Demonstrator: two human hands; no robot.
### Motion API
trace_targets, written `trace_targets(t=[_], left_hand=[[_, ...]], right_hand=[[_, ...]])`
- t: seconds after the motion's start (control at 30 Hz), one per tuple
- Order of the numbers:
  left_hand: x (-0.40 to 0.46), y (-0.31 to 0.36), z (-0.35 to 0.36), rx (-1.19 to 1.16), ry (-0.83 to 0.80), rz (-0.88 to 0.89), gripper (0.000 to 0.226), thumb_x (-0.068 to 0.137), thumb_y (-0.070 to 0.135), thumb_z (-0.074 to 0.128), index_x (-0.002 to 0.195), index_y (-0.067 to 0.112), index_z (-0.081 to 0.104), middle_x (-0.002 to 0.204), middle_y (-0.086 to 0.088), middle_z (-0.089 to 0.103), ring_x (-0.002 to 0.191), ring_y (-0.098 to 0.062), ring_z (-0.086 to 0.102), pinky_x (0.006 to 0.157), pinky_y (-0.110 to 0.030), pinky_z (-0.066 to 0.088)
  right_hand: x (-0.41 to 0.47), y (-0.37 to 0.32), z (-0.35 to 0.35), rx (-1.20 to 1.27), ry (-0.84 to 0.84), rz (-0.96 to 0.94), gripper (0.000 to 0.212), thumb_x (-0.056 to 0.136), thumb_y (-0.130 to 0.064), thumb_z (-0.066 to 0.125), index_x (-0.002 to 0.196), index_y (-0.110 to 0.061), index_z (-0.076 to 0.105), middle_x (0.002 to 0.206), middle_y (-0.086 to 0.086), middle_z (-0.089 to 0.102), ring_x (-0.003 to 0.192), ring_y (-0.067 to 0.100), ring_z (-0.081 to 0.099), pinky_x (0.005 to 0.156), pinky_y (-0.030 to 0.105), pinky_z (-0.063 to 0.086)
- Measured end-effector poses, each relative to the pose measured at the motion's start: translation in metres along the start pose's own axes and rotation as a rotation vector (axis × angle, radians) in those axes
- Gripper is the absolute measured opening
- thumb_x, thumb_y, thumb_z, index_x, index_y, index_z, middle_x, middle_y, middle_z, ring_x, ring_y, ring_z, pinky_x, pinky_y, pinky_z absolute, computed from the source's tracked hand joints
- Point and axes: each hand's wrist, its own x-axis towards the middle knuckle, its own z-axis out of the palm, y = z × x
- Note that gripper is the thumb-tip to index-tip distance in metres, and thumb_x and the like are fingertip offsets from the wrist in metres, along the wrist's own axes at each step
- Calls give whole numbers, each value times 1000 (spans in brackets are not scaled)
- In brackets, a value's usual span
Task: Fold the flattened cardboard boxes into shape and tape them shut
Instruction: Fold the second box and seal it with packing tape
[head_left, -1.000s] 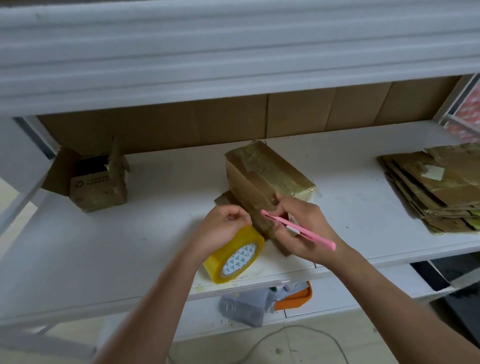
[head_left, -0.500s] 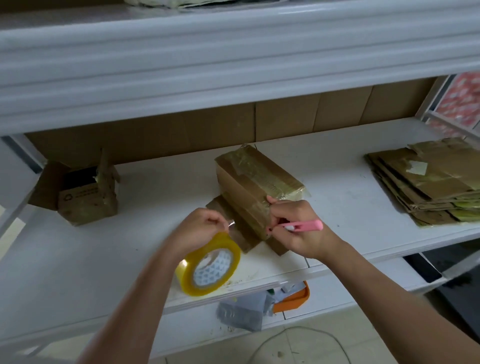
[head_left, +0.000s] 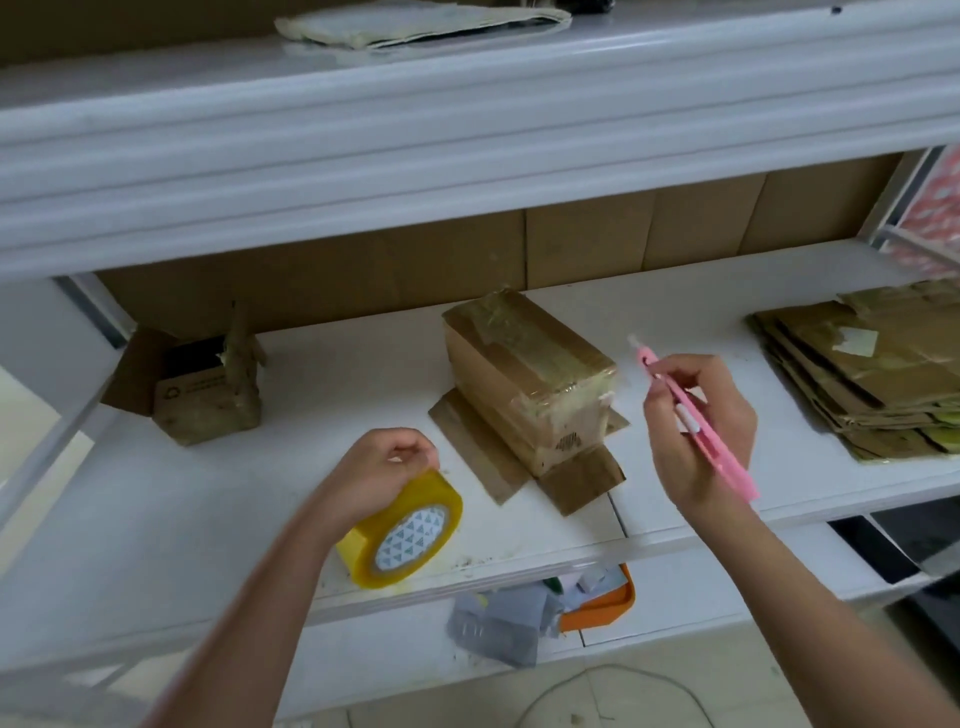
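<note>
The taped cardboard box (head_left: 524, 379) stands on the white shelf (head_left: 322, 395) between both hands, its long axis running away and leftward. The right hand (head_left: 698, 431), fingers gripping a pink utility knife (head_left: 696, 415), is nearer its taped end; the left hand (head_left: 379, 473) holds the yellow tape roll (head_left: 405, 530). Glossy tape covers the top; bottom flaps splay outward.
</note>
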Motion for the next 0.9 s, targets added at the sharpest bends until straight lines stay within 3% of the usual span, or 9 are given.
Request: trace_targets(t=[0.1,0.2,0.37,0.47,0.53,0.63,0.7,0.77,0.9], left_hand=[[-2,-2,0,-21,10,-6,16,94,31,63,82,27,73,81,23,69,78,2,64,67,-20,47],[-3,-2,1,-20,8,-21,15,93,34,64,82,30,73,82,22,69,81,-2,65,67,-21,48],[-3,1,5,10,42,-38,14,92,35,65,81,31,72,78,27,66,79,0,62,63,-18,46],[-4,0,6,30,51,-27,14,93,37,64,81,32,70,79,23,67,83,-1,61,63,-18,46],[-4,-1,6,30,46,-10,15,93,38,63,81,33,70,82,23,66,87,-2,61,66,-21,46],[-5,0,6,54,21,47,16,95,36,59,81,36,66,84,29,64,86,3,61,68,-22,46],[-6,2,6,80,0,110,17,97,32,57,82,35,65,87,24,64,86,7,59,72,-26,48],[-8,2,7,105,0,158,20,98,29,55,81,27,64,85,14,65,85,1,59,79,-32,51],[-14,0,7,126,10,228,29,103,24,43,78,24,58,82,15,63,83,-3,58,76,-29,48]], right_hand=[[-10,56,-23,-532,-234,64,23,85,-4,62,107,-6,63,96,11,62,90,27,55,60,30,43],[-23,94,-33,-857,-550,277,41,86,-1,59,125,-9,55,109,11,59,106,30,49,59,33,42],[-25,110,-30,-966,-725,435,45,95,-8,43,138,-15,42,117,8,54,116,25,43,65,34,44],[-29,89,-27,-1024,-691,452,49,93,-10,45,142,-14,38,121,11,52,116,28,44,67,37,49],[-40,60,-15,-842,-641,383,36,91,-11,47,126,-12,56,114,9,57,106,28,52,67,38,51],[-62,-2,16,-206,-790,284,16,91,-17,58,97,-18,73,89,-6,65,81,11,63,68,29,54],[-68,-32,45,95,-813,413,20,94,-26,61,104,-15,74,93,-7,69,84,4,64,75,20,53],[-65,-51,71,202,-799,550,29,94,-34,62,106,-11,74,98,-1,71,88,6,65,78,17,52],[-65,-66,100,358,-737,766,26,87,-28,72,88,-2,71,81,5,68,71,9,60,64,15,48]])
